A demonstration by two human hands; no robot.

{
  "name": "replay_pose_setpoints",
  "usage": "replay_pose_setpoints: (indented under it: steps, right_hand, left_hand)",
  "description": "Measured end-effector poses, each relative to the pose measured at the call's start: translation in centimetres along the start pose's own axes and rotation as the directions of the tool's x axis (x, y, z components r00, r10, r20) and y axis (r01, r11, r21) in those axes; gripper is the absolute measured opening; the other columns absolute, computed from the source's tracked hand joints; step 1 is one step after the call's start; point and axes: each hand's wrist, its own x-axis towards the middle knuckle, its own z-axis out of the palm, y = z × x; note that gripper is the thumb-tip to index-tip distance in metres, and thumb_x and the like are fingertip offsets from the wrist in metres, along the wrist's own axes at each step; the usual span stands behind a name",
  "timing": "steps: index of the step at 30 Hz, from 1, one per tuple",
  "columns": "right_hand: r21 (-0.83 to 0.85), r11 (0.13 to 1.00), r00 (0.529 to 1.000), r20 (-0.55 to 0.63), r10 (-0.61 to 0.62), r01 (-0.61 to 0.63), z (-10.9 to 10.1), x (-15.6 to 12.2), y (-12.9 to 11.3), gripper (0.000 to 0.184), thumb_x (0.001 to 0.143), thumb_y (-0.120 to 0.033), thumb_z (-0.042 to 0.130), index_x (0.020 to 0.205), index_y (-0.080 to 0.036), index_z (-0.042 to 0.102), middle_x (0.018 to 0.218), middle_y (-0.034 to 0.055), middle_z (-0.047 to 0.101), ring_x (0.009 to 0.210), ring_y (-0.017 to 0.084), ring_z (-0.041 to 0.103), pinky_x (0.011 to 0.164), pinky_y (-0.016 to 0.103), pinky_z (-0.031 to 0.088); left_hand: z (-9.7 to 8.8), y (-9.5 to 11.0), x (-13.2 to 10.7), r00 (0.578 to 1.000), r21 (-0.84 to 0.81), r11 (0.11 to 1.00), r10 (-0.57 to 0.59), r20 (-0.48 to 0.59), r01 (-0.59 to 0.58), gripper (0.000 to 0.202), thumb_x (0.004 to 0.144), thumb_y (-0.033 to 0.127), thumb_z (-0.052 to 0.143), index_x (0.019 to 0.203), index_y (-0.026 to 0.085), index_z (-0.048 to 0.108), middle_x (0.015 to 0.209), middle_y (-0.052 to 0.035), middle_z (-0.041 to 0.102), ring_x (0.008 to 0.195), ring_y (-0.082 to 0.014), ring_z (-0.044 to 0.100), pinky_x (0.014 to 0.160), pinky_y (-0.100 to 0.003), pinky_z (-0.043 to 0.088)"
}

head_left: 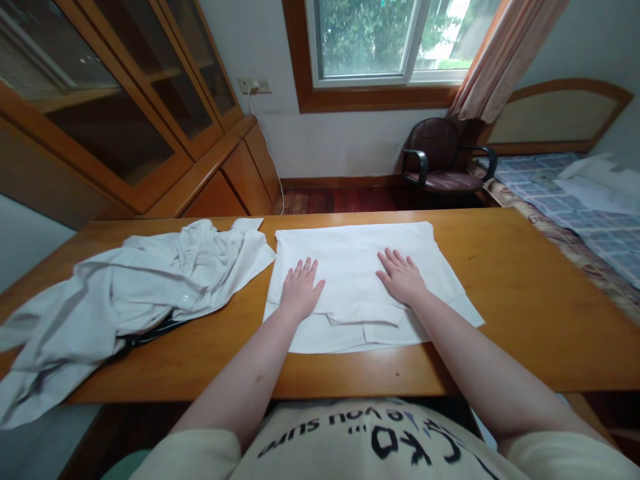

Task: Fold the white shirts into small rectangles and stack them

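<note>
A white cloth garment lies folded flat on the wooden table in front of me, its lower layers showing at the near edge. My left hand rests flat on its left part, fingers spread. On the right part my right hand lies palm down, fingers apart. Neither hand grips anything. To the left, a crumpled white shirt is heaped on the table, with a small button showing. Something black sticks out from under it; its kind is mostly hidden.
A wooden cabinet with glass doors stands at the left beyond the table. A brown armchair is under the window, and a bed with a plaid cover is at the right. A white cord hangs from a wall socket.
</note>
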Motion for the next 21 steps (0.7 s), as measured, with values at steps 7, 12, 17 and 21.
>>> replay_pose_setpoints:
  steps: [7, 12, 17, 21]
  right_hand:
    - [-0.063, 0.988, 0.990, -0.039, 0.136, -0.138, -0.4, -2.0, 6.9, 0.065, 0.095, -0.053, 0.026, 0.150, -0.019, 0.028, 0.156, 0.0100, 0.023, 0.143, 0.028, 0.019, 0.114, 0.047, 0.020]
    - [-0.031, 0.989, 0.989, -0.042, 0.142, -0.143, -0.5, -1.8, 7.6, 0.067, 0.094, -0.054, 0.030, 0.150, -0.018, 0.029, 0.156, 0.0110, 0.023, 0.143, 0.029, 0.018, 0.114, 0.046, 0.019]
    - [0.019, 0.986, 0.984, -0.059, 0.166, -0.165, -0.3, -1.9, 7.5, 0.070, 0.093, -0.055, 0.034, 0.149, -0.013, 0.030, 0.155, 0.0141, 0.024, 0.143, 0.031, 0.018, 0.115, 0.046, 0.019]
    - [0.138, 0.981, 0.987, -0.067, 0.147, -0.137, -0.7, -1.7, 8.3, 0.064, 0.090, -0.049, 0.045, 0.143, -0.013, 0.042, 0.152, 0.0157, 0.032, 0.140, 0.032, 0.026, 0.113, 0.046, 0.024]
  left_hand:
    - [-0.6, -2.6, -0.7, 1.000, 0.025, 1.000, -0.017, -0.002, 0.017, 0.064, 0.094, 0.047, 0.031, 0.149, 0.014, 0.028, 0.155, -0.0109, 0.026, 0.143, -0.0291, 0.021, 0.115, -0.046, 0.019]
    - [-0.5, -2.5, -0.2, 1.000, 0.013, 1.000, -0.018, 0.002, 0.018, 0.065, 0.094, 0.048, 0.030, 0.149, 0.014, 0.028, 0.155, -0.0118, 0.025, 0.143, -0.0306, 0.020, 0.114, -0.047, 0.018]
    - [-0.5, -2.4, 0.0, 0.999, -0.016, 0.999, -0.036, 0.041, 0.037, 0.065, 0.093, 0.046, 0.032, 0.149, 0.014, 0.028, 0.156, -0.0124, 0.023, 0.144, -0.0306, 0.016, 0.115, -0.047, 0.014]
    - [-1.2, -3.0, 0.8, 0.990, -0.118, 0.990, -0.060, 0.128, 0.076, 0.066, 0.089, 0.045, 0.043, 0.147, 0.015, 0.034, 0.155, -0.0126, 0.026, 0.144, -0.0306, 0.018, 0.115, -0.046, 0.016]
